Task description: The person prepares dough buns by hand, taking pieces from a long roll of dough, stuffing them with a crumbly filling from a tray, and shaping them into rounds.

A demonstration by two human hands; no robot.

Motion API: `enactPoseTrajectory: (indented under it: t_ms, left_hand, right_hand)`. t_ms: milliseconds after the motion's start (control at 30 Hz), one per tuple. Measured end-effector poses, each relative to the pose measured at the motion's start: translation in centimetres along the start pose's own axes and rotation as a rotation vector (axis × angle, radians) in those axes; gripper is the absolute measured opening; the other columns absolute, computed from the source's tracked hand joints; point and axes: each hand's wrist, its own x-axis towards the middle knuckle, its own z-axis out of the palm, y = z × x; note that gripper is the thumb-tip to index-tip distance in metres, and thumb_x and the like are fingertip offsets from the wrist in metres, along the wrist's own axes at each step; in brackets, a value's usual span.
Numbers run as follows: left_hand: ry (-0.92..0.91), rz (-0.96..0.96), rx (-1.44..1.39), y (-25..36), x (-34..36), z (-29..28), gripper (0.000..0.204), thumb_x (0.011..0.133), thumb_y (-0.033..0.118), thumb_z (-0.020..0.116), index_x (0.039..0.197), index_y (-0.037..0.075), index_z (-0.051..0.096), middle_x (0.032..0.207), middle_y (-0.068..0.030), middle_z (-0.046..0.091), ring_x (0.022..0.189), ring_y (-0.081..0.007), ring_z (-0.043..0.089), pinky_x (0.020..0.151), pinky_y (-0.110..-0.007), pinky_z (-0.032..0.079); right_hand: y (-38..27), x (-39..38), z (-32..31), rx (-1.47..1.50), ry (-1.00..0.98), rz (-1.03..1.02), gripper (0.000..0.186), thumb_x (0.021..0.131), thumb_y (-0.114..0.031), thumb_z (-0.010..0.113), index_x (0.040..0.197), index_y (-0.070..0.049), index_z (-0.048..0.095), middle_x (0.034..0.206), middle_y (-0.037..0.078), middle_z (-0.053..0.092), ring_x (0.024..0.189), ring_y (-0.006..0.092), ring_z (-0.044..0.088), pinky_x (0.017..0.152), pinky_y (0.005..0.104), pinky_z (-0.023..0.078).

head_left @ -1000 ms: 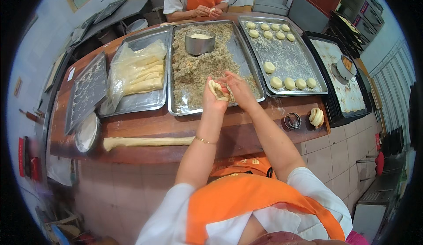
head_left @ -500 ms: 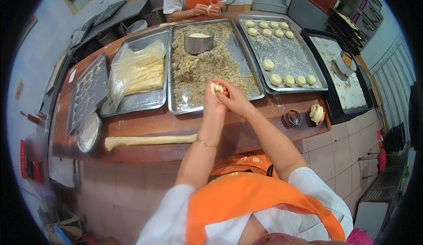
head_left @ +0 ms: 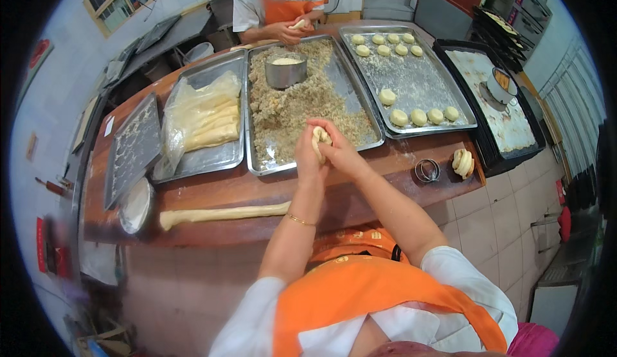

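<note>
I have the left grip (head_left: pixel 308 158) and right grip (head_left: pixel 339 154) clasping one dough piece (head_left: pixel 320 140) near crumbly filling (head_left: pixel 286 109).

Bare wood along the near side of a worktop (head_left: pixel 398 164), with trays filling much of the rest.

Two forearms cross the open strip before the middle tray (head_left: pixel 344 87), and left of them a long dough roll (head_left: pixel 225 214) lies near the worktop's near edge. A flour bowl (head_left: pixel 136 206) blocks the near left corner; metal rings (head_left: pixel 428 180) and a pale stack (head_left: pixel 463 163) crowd the near right. The left hand (head_left: pixel 307 154) and right hand (head_left: pixel 337 151), together around a dough piece (head_left: pixel 319 140), obstruct the middle tray's near edge; a tin (head_left: pixel 286 75) rises toward its far edge. The right tray (head_left: pixel 398 77) has open floured metal between its dough rounds (head_left: pixel 418 117).
</note>
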Motion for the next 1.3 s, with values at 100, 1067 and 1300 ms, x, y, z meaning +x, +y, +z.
enactPoseTrajectory:
  t_ms: [100, 1067, 1300]
  left_hand:
    - [0.078, -0.096, 0.110, -0.6, 1.5, -2.6, 0.026, 0.098, 0.031, 0.059, 0.109, 0.007, 0.062, 0.097, -0.0026, 0.062, 0.085, -0.0134, 0.062, 0.072, -0.030, 0.053]
    - [-0.400, 0.017, 0.056, 1.8, -8.5, 4.0, 0.046, 0.106, 0.039, 0.041, 0.143, 0.011, 0.038, 0.136, -0.0039, 0.049, 0.125, -0.0170, 0.050, 0.105, -0.035, 0.043]
    - [-0.478, -0.076, 0.161, 3.2, -8.4, 2.2, 0.052, 0.104, 0.051, 0.041, 0.139, 0.012, 0.040, 0.124, 0.0002, 0.053, 0.111, -0.0118, 0.055, 0.087, -0.028, 0.050]
  right_hand:
    - [-0.7, -0.6, 1.3, 0.099, 0.058, 0.174, 0.055, 0.080, 0.007, 0.050, 0.134, -0.007, 0.050, 0.127, 0.005, 0.052, 0.116, 0.0171, 0.051, 0.100, 0.0296, 0.043]
    - [-7.7, -2.6, 0.5, -0.772, 0.101, -0.670, 0.054, 0.092, -0.031, 0.063, 0.139, -0.008, 0.051, 0.118, 0.013, 0.066, 0.108, 0.0335, 0.060, 0.106, 0.0467, 0.038]
    - [-9.8, -3.4, 1.7, -0.254, 0.123, -0.329, 0.055, 0.091, -0.036, 0.063, 0.137, -0.007, 0.053, 0.119, 0.013, 0.066, 0.118, 0.0337, 0.059, 0.107, 0.0470, 0.038]
